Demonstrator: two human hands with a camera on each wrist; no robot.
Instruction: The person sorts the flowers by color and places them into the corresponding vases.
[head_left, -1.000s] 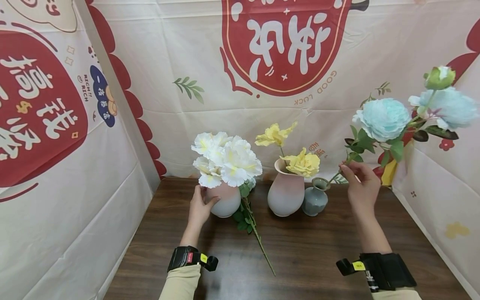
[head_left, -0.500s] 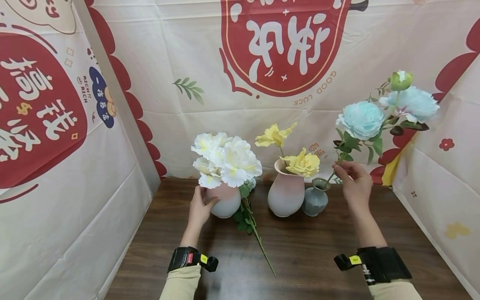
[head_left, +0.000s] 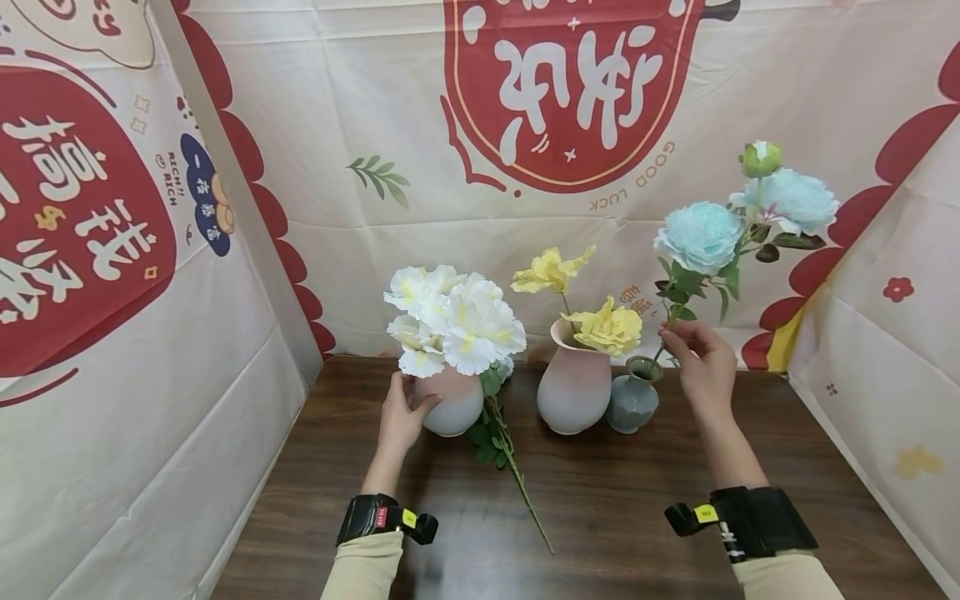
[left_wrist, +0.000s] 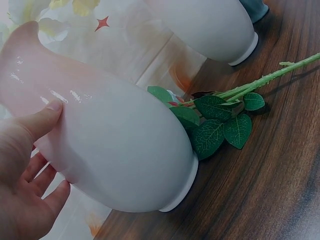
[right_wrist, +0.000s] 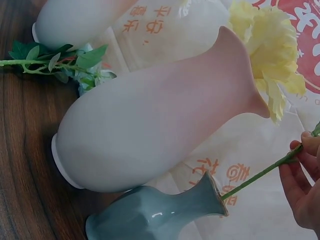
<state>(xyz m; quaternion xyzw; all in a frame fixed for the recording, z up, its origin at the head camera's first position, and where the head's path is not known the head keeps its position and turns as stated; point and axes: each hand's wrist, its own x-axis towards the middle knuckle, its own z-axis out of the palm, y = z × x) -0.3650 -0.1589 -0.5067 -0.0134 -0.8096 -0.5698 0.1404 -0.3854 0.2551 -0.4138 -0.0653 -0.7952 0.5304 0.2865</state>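
My right hand (head_left: 701, 367) pinches the green stem (right_wrist: 260, 174) of a blue flower spray (head_left: 697, 236). The stem's lower end sits in the mouth of a small grey-green vase (head_left: 633, 398) (right_wrist: 150, 216), and the blooms lean up to the right. My left hand (head_left: 400, 417) (left_wrist: 25, 175) holds the side of a pink-white vase (head_left: 452, 402) (left_wrist: 115, 145) filled with white flowers (head_left: 450, 317). Between these two vases stands a second pink-white vase (head_left: 573, 387) (right_wrist: 155, 130) with yellow flowers (head_left: 603, 327).
A loose green stem with leaves (head_left: 510, 462) (left_wrist: 225, 120) lies on the dark wooden table (head_left: 615, 517), behind and in front of the left vase. Printed cream and red cloth walls (head_left: 135, 333) close in the table on the left, back and right.
My right hand has moved left with the blue flowers, and the stem stands more upright. The left hand and the vases have stayed put.
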